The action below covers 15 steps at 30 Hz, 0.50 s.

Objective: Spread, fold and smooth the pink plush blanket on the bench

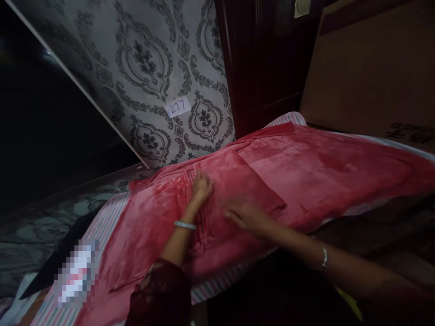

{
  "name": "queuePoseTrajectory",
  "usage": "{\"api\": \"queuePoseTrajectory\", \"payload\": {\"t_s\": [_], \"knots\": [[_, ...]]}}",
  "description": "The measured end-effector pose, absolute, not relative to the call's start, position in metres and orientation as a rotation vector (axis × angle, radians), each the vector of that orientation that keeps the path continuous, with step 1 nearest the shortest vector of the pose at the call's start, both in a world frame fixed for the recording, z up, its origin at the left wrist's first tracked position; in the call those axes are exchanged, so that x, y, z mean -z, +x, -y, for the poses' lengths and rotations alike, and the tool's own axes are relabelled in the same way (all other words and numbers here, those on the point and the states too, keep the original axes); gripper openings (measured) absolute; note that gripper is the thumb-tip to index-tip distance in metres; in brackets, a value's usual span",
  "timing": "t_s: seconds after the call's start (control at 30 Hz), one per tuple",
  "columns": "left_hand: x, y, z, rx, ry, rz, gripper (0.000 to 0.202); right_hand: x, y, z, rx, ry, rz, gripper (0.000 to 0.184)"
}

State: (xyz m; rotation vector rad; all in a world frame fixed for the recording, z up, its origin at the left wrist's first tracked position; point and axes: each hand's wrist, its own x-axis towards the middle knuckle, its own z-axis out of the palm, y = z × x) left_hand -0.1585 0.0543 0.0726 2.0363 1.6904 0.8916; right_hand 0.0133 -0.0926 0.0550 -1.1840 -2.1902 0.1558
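Note:
A red plush cloth point(238, 181) lies folded over into a smooth panel, with layered creases along its left side. My left hand point(203, 185) rests on those creases, its fingers bent down onto the fabric and closed on a fold. To its right, my right hand point(248, 217) is over the folded panel, blurred by motion. Its fingers reach leftward and look apart, with nothing seen in them. Whether they touch the panel I cannot tell. More red plush fabric point(326, 163) spreads out to the right and also to the lower left.
A striped sheet point(108, 217) shows under the red fabric. Behind stands a patterned wall point(146, 59) with a paper label point(178, 107) reading 277. A large cardboard box point(370, 68) is at the back right, beside dark wood point(268, 59). A dark panel point(61, 99) borders the left.

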Motion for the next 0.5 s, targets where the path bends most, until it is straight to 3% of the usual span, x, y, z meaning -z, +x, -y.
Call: {"api": "queuePoseTrajectory", "payload": {"t_s": [0.2,0.37,0.5], "knots": [[-0.038,-0.145,0.003,-0.241,2.605,-1.779,0.068,-0.018,0.084,0.064,0.071,-1.509,2.316,0.058],[-0.022,-0.148,0.014,-0.143,2.653,-1.859,0.071,0.028,0.085,0.071,0.167,-1.531,2.291,0.056],[-0.029,-0.150,0.013,-0.111,2.622,-1.845,0.071,0.019,0.084,0.072,0.092,-1.519,2.288,0.055]]}}
